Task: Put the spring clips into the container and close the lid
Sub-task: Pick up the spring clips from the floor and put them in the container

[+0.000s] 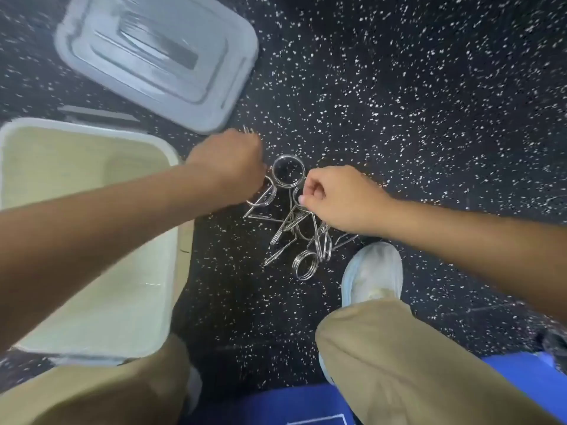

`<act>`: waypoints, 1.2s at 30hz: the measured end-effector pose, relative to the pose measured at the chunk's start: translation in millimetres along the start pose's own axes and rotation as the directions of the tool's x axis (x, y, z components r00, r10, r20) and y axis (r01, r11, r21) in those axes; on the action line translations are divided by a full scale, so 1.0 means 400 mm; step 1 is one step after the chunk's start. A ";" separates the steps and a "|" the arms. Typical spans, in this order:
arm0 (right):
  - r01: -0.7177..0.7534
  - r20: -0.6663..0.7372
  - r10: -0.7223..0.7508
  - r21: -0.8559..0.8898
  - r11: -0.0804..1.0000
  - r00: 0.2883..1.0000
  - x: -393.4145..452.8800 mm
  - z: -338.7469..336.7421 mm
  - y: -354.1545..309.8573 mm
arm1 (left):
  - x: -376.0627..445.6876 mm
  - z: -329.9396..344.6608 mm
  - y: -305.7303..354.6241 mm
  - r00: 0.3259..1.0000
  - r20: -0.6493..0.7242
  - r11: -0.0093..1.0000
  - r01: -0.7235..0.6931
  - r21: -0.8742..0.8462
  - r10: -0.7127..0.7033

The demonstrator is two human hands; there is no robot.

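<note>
Several shiny metal spring clips (302, 237) lie in a tangled pile on the black speckled floor between my hands. My left hand (228, 167) is closed over clips at the pile's left edge; metal pokes out above and below the fist. At the pile's upper right, my right hand (334, 196) is pinched on a clip, just beside a round coil (288, 170). The open cream container (92, 228) stands at the left, under my left forearm, with nothing visible inside. Its grey lid (159, 56) lies flat on the floor at the upper left.
My white shoe (372, 273) rests just right of the pile, and my tan trouser legs (408, 372) fill the lower frame. A blue mat (527, 381) lies at the bottom right. Speckled rubber floor (414, 102) spreads to the right.
</note>
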State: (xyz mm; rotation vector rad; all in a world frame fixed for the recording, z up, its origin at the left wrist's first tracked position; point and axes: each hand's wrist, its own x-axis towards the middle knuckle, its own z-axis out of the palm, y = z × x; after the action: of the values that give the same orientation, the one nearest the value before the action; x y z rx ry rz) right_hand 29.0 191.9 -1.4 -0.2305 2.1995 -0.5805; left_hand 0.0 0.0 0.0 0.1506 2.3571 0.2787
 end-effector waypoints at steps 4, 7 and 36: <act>0.118 0.019 -0.117 -0.292 0.949 0.993 0.025 0.047 0.023 | 0.046 0.053 -0.016 0.999 0.013 0.949 -0.032 0.313 0.029; 0.212 0.029 -0.221 -0.431 0.877 0.975 0.044 0.059 0.036 | 0.075 0.083 -0.029 0.996 0.066 0.882 -0.083 0.464 0.060; 0.110 -0.062 -0.144 -0.382 0.918 0.988 -0.046 -0.021 0.067 | -0.068 -0.063 -0.040 0.937 0.282 0.894 -0.297 0.336 0.206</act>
State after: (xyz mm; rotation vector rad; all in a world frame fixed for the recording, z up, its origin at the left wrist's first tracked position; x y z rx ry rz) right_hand 35.3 224.7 2.7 -0.5641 2.3834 -0.2322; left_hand 1.4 -24.7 32.1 0.6455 2.1217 -0.0702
